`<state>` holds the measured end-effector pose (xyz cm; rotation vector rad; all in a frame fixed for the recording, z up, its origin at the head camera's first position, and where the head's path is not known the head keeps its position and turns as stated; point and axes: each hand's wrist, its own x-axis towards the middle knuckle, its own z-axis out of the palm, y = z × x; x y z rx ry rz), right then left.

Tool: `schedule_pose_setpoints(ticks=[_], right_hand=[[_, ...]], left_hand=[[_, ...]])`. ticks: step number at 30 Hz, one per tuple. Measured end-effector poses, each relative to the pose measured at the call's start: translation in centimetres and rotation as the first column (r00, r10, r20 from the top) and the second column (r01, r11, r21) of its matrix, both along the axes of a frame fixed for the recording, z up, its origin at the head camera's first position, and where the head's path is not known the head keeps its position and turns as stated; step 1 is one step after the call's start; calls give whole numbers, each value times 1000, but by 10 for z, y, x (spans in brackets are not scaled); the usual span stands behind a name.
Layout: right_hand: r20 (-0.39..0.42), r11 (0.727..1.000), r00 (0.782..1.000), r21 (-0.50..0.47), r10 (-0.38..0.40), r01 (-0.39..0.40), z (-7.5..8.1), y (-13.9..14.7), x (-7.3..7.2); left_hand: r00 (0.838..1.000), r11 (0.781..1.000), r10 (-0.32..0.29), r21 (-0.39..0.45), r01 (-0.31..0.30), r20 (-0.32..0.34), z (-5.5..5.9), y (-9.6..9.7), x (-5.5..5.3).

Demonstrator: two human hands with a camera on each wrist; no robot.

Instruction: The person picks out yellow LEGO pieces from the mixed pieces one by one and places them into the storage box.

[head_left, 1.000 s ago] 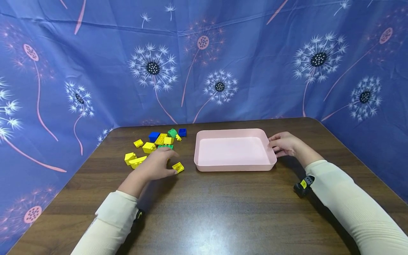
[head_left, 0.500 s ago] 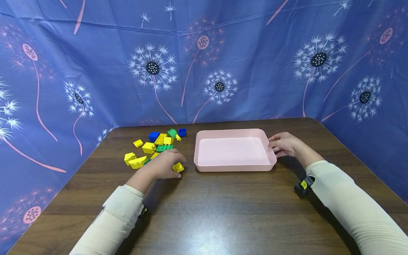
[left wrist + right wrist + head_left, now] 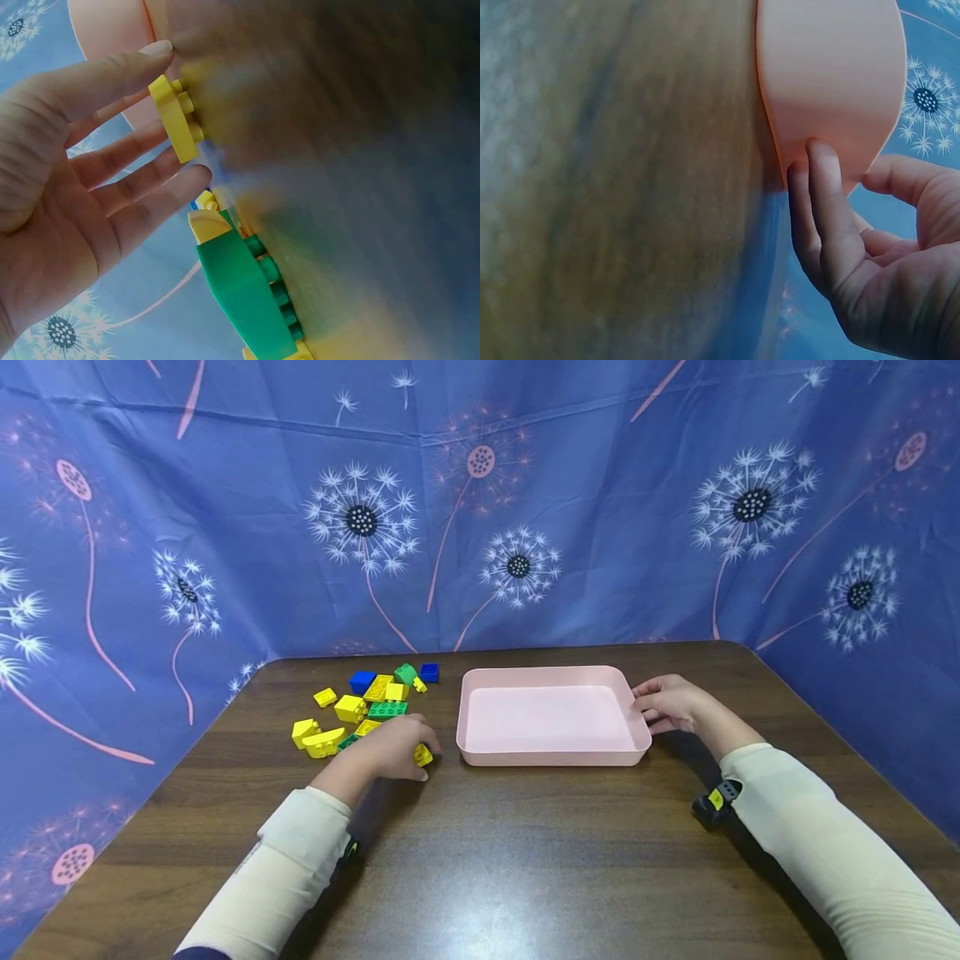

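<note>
The left hand (image 3: pixel 386 750) is around a yellow brick (image 3: pixel 174 120), left of the pink tray (image 3: pixel 555 759); the brick's studs point down to the table (image 3: pixel 540 835). Its fingers are rather straight, and the thumb looks apart from the brick. The right hand (image 3: pixel 670 703) touches the tray's right end; whether it grips, I cannot tell. Beyond the left hand lies a green brick (image 3: pixel 387 710).

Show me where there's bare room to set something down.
Free: the table's near stretch between the sleeves, in front of the tray; its far right corner, beyond the right hand; and the tray's floor. Crowded: left of the tray, where bricks cluster by the left hand.
</note>
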<state>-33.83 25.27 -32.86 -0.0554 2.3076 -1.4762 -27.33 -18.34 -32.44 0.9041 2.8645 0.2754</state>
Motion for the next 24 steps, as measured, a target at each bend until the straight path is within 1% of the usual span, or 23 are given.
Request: schedule_pose_setpoints(ticks=[4, 10, 15, 19, 22, 24], right_hand=[[-4, 1000, 1000, -17, 15, -15, 0, 0, 1], [-19, 1000, 999, -3, 29, -29, -1, 0, 0], [-27, 1000, 999, 8, 29, -29, -1, 0, 1], [-27, 1000, 999, 2, 29, -29, -1, 0, 1], [-31, 1000, 999, 1, 31, -31, -1, 0, 0], [-31, 1000, 999, 3, 30, -30, -2, 1, 0]], left_hand=[[1000, 1000, -15, -15, 15, 10, 2, 3, -1], [998, 1000, 22, -21, -21, 56, 4, 6, 1], [999, 1000, 20, -22, -19, 44, 4, 7, 2], [998, 999, 41, -28, -40, 43, 5, 8, 1], [999, 999, 44, -32, -43, 27, 7, 9, 0], [999, 999, 35, -32, -35, 8, 9, 10, -1]])
